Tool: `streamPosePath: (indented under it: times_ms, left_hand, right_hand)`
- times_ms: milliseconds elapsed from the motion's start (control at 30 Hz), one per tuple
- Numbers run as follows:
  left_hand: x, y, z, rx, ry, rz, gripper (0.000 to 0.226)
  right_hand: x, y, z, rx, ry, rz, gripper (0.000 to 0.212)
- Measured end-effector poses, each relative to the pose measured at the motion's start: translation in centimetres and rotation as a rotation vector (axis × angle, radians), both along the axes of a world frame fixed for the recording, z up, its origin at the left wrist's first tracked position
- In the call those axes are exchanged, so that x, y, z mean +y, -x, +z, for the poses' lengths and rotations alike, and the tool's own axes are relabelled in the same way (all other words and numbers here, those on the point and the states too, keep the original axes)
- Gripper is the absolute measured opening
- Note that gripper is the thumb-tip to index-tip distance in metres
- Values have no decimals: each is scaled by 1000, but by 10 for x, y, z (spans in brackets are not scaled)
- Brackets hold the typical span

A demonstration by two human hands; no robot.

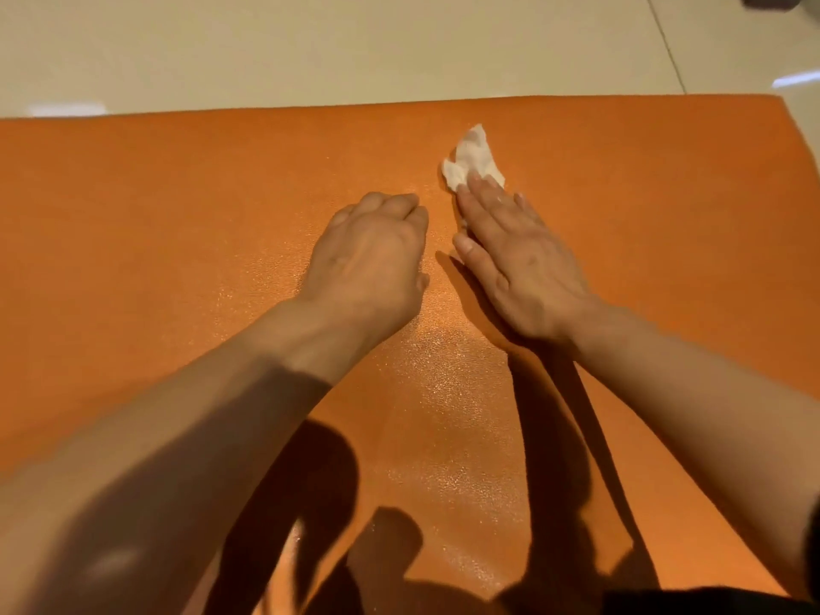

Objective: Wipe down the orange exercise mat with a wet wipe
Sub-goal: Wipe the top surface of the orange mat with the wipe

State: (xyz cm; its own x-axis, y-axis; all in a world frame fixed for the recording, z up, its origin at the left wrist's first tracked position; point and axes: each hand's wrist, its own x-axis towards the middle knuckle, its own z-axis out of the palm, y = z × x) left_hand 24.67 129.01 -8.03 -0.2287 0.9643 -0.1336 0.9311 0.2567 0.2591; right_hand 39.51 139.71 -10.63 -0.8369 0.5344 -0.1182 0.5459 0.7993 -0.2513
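The orange exercise mat (pixel 177 206) fills most of the view, and its far edge runs across the upper part. A crumpled white wet wipe (pixel 471 158) lies on the mat right of centre. My right hand (pixel 519 264) lies flat with straight fingers, and the fingertips press on the near part of the wipe. My left hand (pixel 370 255) rests on the mat just left of it, fingers curled under into a loose fist with nothing in it. A shiny damp streak shows on the mat between my forearms.
Beyond the mat's far edge lies a pale tiled floor (pixel 355 42). A dark object (pixel 781 0) sits at the top right corner. The mat's right edge (pixel 798 139) runs down the right side of the view.
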Motion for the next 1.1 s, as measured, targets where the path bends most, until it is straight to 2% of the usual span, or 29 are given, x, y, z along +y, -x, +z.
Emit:
streamPosePath:
  times_ms: [133, 233, 333, 433, 767, 1000, 1100]
  left_hand:
    - [8, 2, 1, 1, 29, -20, 65]
    - [13, 2, 0, -5, 22, -16, 65]
    - [24, 0, 0, -3, -1, -10, 65]
    - [35, -9, 3, 3, 12, -19, 68]
    - [46, -24, 5, 40, 27, -74, 57]
    - [24, -18, 8, 27, 70, -59, 61]
    - [11, -17, 10, 13, 87, -39, 63]
  right_hand:
    - [16, 3, -6, -1, -25, -143, 68]
    - [14, 20, -3, 45, 52, -44, 72]
    - [35, 41, 3, 57, 103, 3, 62]
    - [63, 49, 7, 4, 63, -6, 55]
    - [100, 19, 6, -60, -23, -270, 59]
    - [99, 2, 4, -56, 5, -527, 63]
    - [62, 18, 3, 24, 70, -397, 64]
